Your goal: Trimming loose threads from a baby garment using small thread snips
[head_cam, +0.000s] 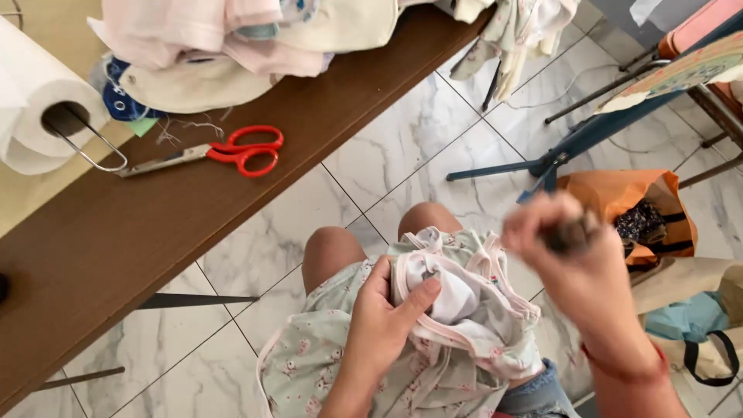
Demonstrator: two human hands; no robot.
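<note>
Pinching a pale green printed garment (433, 325) on the lap, left hand (379, 325) clamped on its pink-edged opening, thumb pressed into the white lining. Raised above and to the right, blurred, right hand (573, 263) closed around a small dark object (569, 232), too smeared to identify. Resting well apart on the brown table (116, 248): red-handled scissors (217, 155), a paper roll (39, 101) on a wire holder, heaped cloth (248, 39). Lying on the tiled floor nearby, an orange bag (627, 201).
</note>
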